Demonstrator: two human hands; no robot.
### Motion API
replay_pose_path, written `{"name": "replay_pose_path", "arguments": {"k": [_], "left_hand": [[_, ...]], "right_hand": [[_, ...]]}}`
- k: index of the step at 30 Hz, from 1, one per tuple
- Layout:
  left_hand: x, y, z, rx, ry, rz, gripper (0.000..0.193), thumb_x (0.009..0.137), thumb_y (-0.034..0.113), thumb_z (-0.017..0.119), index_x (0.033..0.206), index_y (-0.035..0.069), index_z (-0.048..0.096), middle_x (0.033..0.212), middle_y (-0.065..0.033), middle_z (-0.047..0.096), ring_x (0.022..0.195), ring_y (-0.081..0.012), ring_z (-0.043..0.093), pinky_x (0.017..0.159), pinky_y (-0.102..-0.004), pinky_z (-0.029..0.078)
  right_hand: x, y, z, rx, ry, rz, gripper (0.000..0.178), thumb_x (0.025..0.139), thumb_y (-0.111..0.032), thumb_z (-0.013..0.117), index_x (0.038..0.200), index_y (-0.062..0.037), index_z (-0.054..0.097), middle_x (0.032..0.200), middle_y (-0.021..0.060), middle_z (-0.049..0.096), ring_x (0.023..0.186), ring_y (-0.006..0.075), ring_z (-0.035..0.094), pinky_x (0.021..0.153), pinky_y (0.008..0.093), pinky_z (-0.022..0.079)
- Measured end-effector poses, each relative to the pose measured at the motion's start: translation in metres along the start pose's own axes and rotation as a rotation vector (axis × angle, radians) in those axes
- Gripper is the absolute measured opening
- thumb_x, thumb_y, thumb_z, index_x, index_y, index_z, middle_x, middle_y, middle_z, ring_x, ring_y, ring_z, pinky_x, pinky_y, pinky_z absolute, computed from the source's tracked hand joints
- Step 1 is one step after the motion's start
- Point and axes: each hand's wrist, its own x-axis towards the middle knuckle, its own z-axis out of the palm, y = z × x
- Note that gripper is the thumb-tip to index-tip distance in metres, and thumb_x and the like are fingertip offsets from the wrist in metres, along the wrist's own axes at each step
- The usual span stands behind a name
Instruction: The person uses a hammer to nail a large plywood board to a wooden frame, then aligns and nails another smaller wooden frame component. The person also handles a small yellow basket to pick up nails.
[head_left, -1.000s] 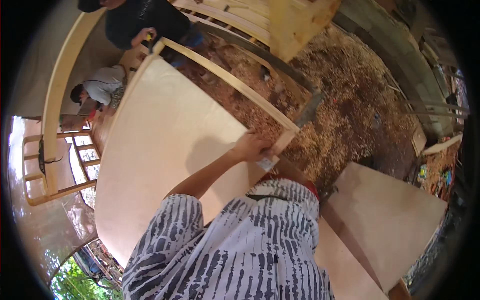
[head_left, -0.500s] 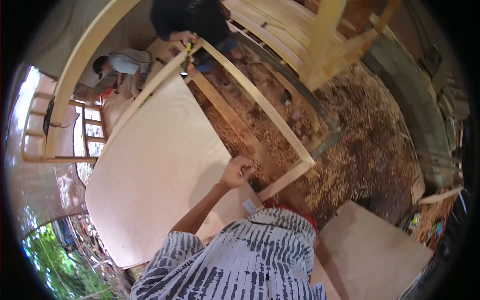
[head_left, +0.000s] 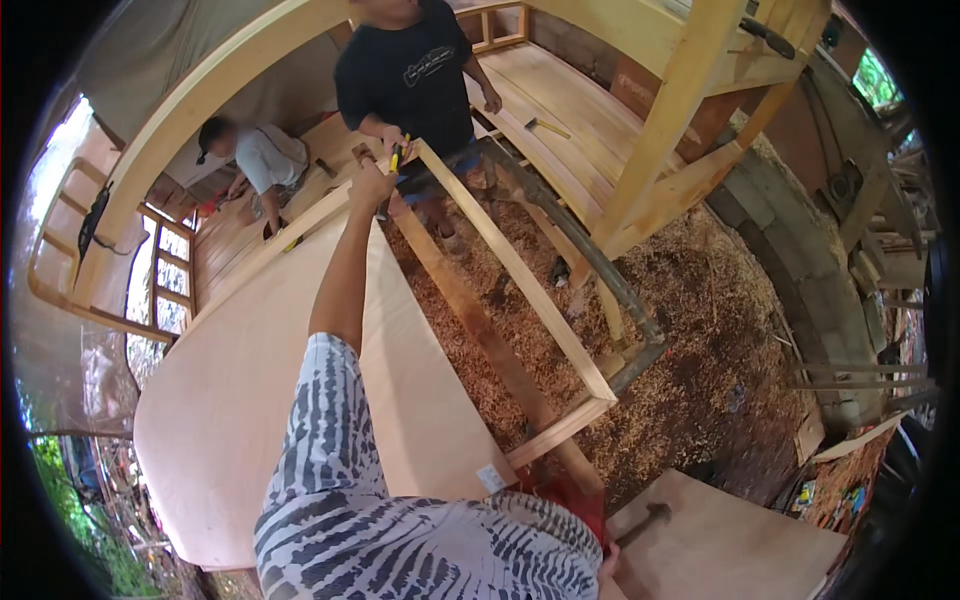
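Note:
My left arm stretches forward over the pale plywood sheet [head_left: 270,400]. At its end, my left hand [head_left: 371,190] is closed at the frame's far corner, around the lower part of a tool with a yellow-and-black handle [head_left: 396,158]. A co-worker's hand [head_left: 392,138] is on the upper end of that handle. My fingers hide most of the tool, so its kind is unclear. Low at my right side, part of my right hand [head_left: 608,562] shows beside what looks like a hammer [head_left: 656,514]. The light wooden frame [head_left: 515,265] lies beside the plywood.
A co-worker in a dark shirt [head_left: 405,80] stands beyond the frame; another [head_left: 262,160] crouches far left. A hammer [head_left: 548,128] lies on the slatted boards. Wooden posts [head_left: 665,130] rise at right. Shavings [head_left: 720,310] cover the ground. Another panel [head_left: 740,550] lies near right.
My left hand has moved from the plywood's right edge forward to the co-worker's tool and closed on it. My view has tilted up. My right hand and the hammer shape have come into view.

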Motion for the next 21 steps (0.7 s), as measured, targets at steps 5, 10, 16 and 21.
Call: {"name": "replay_pose_path", "arguments": {"k": [5,10,16,21], "left_hand": [[0.037,-0.042,0.06,-0.002,-0.195,0.096,0.066,0.085,0.041,0.075,0.125,-0.008,0.054,0.117,-0.0318,0.068,0.109,-0.0485,0.067,0.092,-0.0537,0.054],[0.005,-0.056,0.129,-0.08,-0.274,-0.052,0.056,0.086,0.023,0.068,0.131,-0.005,0.051,0.123,-0.0311,0.066,0.114,-0.0486,0.064,0.1,-0.0547,0.051],[0.0,-0.043,0.14,-0.336,0.066,0.276,0.057,0.09,0.027,0.065,0.134,-0.004,0.05,0.127,-0.0305,0.06,0.112,-0.0451,0.061,0.098,-0.0514,0.048],[-0.048,-0.032,0.051,-1.067,-0.065,-0.139,0.049,0.106,0.048,0.056,0.104,0.002,0.073,0.092,-0.0054,0.07,0.083,-0.0151,0.065,0.07,-0.0349,0.053]], "right_hand": [[-0.085,-0.022,-0.02,-0.229,0.099,-0.025,0.027,0.09,-0.032,0.073,0.095,-0.0077,0.062,0.073,0.0035,0.057,0.067,0.0177,0.055,0.063,0.0348,0.045],[-0.176,-0.061,-0.027,-0.467,0.316,-0.117,0.035,0.089,-0.035,0.079,0.095,-0.0065,0.06,0.057,-0.0018,0.049,0.044,0.0104,0.046,0.039,0.0292,0.036],[-0.112,-0.028,0.029,-0.357,0.249,-0.234,0.025,0.093,-0.03,0.073,0.089,-0.0105,0.058,0.063,-0.0022,0.048,0.052,0.0102,0.045,0.048,0.0284,0.036],[-0.099,-0.069,0.092,-0.377,0.105,-0.277,0.021,0.095,-0.026,0.07,0.091,-0.0088,0.059,0.067,-0.0018,0.051,0.057,0.0104,0.048,0.052,0.0275,0.038]]}}
